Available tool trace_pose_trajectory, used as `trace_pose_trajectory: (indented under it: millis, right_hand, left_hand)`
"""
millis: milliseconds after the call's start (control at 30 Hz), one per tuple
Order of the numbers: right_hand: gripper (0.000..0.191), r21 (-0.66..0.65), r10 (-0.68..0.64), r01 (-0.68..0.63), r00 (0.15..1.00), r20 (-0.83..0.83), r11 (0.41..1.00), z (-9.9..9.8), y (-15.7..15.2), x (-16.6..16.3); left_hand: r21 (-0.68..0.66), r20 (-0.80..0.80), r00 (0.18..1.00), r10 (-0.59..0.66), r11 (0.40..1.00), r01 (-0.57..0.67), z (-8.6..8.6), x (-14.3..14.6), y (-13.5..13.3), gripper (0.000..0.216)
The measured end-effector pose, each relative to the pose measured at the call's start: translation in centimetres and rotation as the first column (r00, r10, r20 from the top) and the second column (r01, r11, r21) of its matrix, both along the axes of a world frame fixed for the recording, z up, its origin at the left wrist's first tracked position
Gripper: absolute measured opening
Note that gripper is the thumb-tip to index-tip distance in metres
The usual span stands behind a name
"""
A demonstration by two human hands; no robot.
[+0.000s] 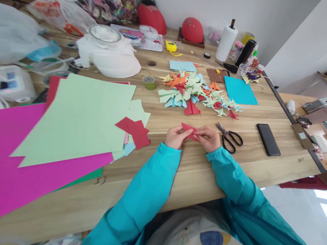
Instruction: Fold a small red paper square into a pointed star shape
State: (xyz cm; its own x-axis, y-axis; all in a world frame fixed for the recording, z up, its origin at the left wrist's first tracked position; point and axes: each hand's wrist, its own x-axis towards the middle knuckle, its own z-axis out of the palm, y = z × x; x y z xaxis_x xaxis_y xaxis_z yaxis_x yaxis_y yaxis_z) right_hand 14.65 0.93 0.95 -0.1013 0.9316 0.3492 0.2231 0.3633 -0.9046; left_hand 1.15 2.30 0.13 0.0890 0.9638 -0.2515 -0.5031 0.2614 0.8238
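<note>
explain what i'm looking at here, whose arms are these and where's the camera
There is no machine here. This is a single picture from a camera worn on a person's head, looking forward and down at their own two bare hands in teal sleeves. The left hand and right hand pinch a small folded red paper piece between them, over the wooden table. To the right of the hands lie black-handled scissors and a black phone. Beyond the hands sits a pile of folded paper shapes in many colours. On the left, a large pale green paper sheet lies over a large pink paper sheet.
</note>
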Motion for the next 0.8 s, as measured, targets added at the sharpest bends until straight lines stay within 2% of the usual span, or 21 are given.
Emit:
trace_pose_trajectory:
  millis: [233,367,600,800]
  right_hand:
    - [0.009,0.063,0.03,-0.034,0.998,0.058,0.997,0.1,0.1,0.2]
    - [0.006,0.049,0.037,-0.038,0.999,0.033,0.998,0.5,-0.1,0.0]
    - [0.01,-0.015,0.057,-0.056,0.998,0.033,0.998,0.1,0.0,0.0]
    - [0.008,-0.018,0.021,-0.02,0.999,0.039,1.0,-0.2,0.2,0.0]
  left_hand:
    - [-0.08,0.058,0.995,0.079,0.994,-0.075,0.7,-0.2,0.0,0.031]
    - [-0.122,0.068,0.995,0.07,0.991,-0.062,0.9,-0.5,0.2,0.028]
    - [-0.092,0.043,0.998,0.036,0.995,-0.032,0.8,-0.4,0.0,0.028]
    - [-0.029,0.019,1.0,0.011,1.0,-0.011,-0.2,-0.1,0.0,0.029]
